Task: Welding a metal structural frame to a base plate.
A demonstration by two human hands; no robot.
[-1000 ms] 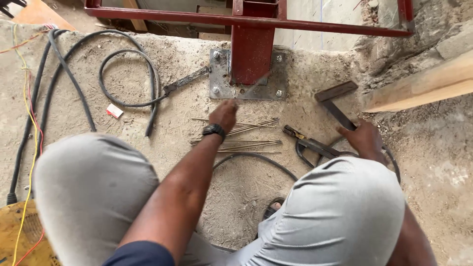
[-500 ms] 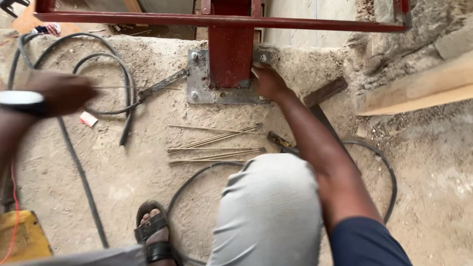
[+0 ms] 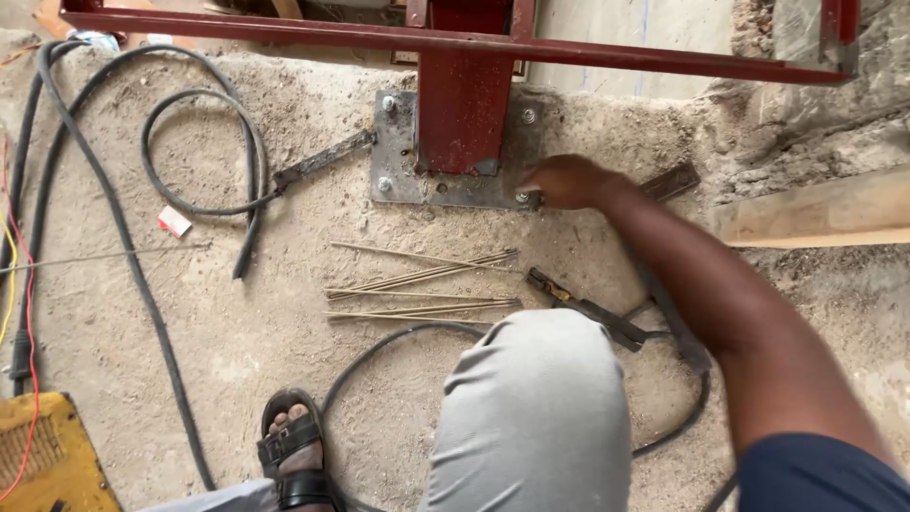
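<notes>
- The right hand [image 3: 566, 181] reaches out to the lower right corner of the grey steel base plate [image 3: 403, 156], fingers curled in at a bolt [image 3: 520, 197] there; the hand is blurred, so whether it grips the bolt or only touches it cannot be told.
- The left hand is out of sight.
- The base plate lies flat on the sandy concrete ground [image 3: 284, 332], with a red steel post [image 3: 462, 114] standing on its middle. 3 more bolts show at its other corners.
- A red steel rail [image 3: 284, 31] runs across the top of the view, crossing the post.
- Just beside the hand's far side, a dark flat metal bar [image 3: 675, 179] lies on the ground, partly hidden by the forearm.
- Below the plate, a loose bundle of thin welding rods [image 3: 422, 277] lies spread on the ground, roughly side by side.
- To the right of the rods lies an electrode holder [image 3: 583, 305], with a black cable [image 3: 398, 339] curving round under the person's grey-trousered knee [image 3: 531, 408].
- Left of the plate, a rusty flat clamp [image 3: 322, 159] touches the plate's edge, joined to a thick black cable [image 3: 204, 123] looped over the ground.
- A sandalled foot [image 3: 296, 446] rests at the bottom.
- A yellow box [image 3: 43, 465] sits in the bottom left corner, with red and yellow wires [image 3: 19, 246] above it.
- A wooden plank [image 3: 815, 213] lies at the right edge.
</notes>
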